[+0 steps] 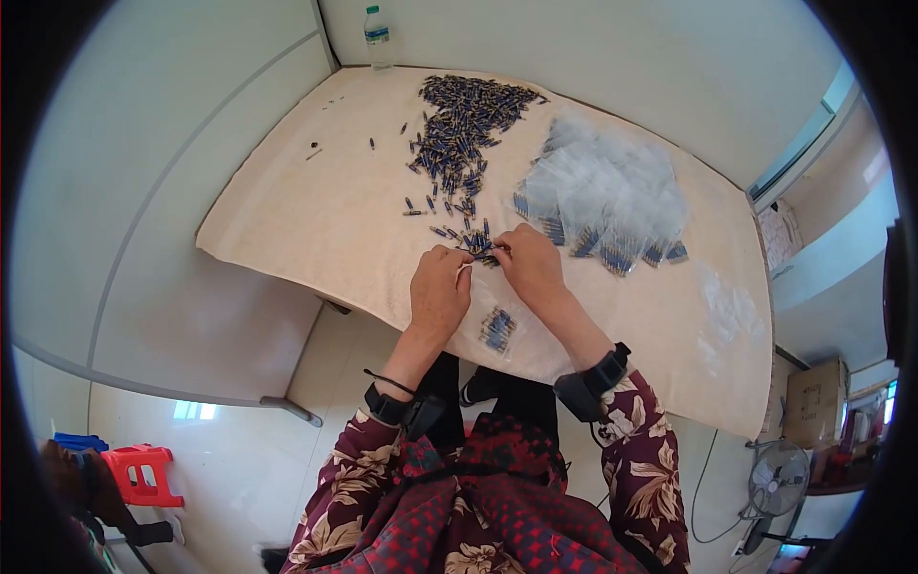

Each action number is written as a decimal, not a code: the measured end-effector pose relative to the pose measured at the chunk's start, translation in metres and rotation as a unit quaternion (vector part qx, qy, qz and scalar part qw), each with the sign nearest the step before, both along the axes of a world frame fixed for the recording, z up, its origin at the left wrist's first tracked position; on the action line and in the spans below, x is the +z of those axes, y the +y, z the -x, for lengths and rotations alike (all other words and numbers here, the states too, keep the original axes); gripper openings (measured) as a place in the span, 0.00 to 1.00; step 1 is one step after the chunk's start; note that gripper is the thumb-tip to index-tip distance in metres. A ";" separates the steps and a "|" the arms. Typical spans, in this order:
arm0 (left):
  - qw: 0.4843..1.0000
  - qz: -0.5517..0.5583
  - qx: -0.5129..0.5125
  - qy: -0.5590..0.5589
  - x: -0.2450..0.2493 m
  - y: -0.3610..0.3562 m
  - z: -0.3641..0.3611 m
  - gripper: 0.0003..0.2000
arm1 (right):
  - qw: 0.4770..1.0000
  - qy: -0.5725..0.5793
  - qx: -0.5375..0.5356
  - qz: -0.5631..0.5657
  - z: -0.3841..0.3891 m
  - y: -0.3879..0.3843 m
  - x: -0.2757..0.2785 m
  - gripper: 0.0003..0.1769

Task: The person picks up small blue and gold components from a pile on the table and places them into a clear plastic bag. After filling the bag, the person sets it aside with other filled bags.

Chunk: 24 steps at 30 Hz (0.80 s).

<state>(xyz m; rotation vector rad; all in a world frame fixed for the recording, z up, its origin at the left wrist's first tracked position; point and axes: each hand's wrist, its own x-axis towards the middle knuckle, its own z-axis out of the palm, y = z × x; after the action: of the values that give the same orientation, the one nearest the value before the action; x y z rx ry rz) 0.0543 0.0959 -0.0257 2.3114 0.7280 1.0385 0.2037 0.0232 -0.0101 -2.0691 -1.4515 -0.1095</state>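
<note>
My left hand [440, 295] is closed in a pinch at the near edge of a small cluster of blue-and-gold cylindrical pieces [475, 237]. What its fingertips hold, if anything, is too small to make out. My right hand [532, 268] pinches at the other side of the same cluster, a dark small piece showing at its fingertips. Between my wrists, near the table's front edge, lies a clear plastic bag [497, 329] with several of these pieces inside. A large loose pile of the pieces [464, 120] spreads out beyond my hands.
Many filled clear bags [612, 187] overlap to the right of the pile. Clear plastic bags [729, 311] lie at the table's right side. A plastic bottle [378, 38] stands at the back left corner. Pale walls border the cloth-covered table [306, 220]. A red stool [143, 475] is on the floor.
</note>
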 end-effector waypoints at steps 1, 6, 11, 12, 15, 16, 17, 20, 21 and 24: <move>1.000 0.008 0.001 0.007 0.000 0.001 -0.002 0.07 | 0.999 -0.010 -0.007 0.036 -0.002 0.004 -0.001 0.06; 1.000 0.017 -0.001 0.015 -0.006 0.001 -0.006 0.07 | 0.999 -0.006 0.043 0.009 -0.013 0.013 -0.010 0.07; 1.000 -0.015 0.012 0.001 -0.013 0.010 -0.026 0.06 | 0.993 -0.033 0.114 0.014 -0.026 0.017 -0.009 0.06; 0.999 -0.020 0.020 0.031 -0.013 0.011 -0.029 0.06 | 0.992 -0.030 0.117 0.032 -0.026 0.018 -0.008 0.06; 0.997 -0.014 0.025 0.073 -0.011 0.012 -0.035 0.05 | 0.991 -0.043 0.118 0.045 -0.025 0.013 -0.005 0.05; 0.996 -0.001 0.026 0.085 -0.010 0.013 -0.036 0.05 | 0.990 -0.060 0.122 0.042 -0.025 0.011 -0.004 0.05; 0.995 0.012 0.028 0.097 -0.010 0.013 -0.037 0.04 | 0.988 -0.077 0.126 0.039 -0.024 0.009 -0.004 0.05; 0.997 0.013 0.017 0.081 -0.011 0.015 -0.039 0.05 | 0.989 -0.101 0.106 0.002 -0.020 0.000 -0.004 0.06; 0.997 0.014 0.013 0.072 -0.013 0.016 -0.039 0.05 | 0.989 -0.114 0.098 -0.016 -0.019 -0.004 -0.005 0.07; 0.999 0.042 0.002 0.014 -0.021 0.024 -0.035 0.05 | 0.990 -0.118 0.063 -0.047 -0.022 -0.018 -0.003 0.09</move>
<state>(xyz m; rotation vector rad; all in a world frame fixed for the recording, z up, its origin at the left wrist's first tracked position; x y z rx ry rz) 0.0890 0.1196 -0.0463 2.2573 0.7734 0.9601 0.2257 0.0051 -0.0127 -1.9336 -1.6805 -0.3751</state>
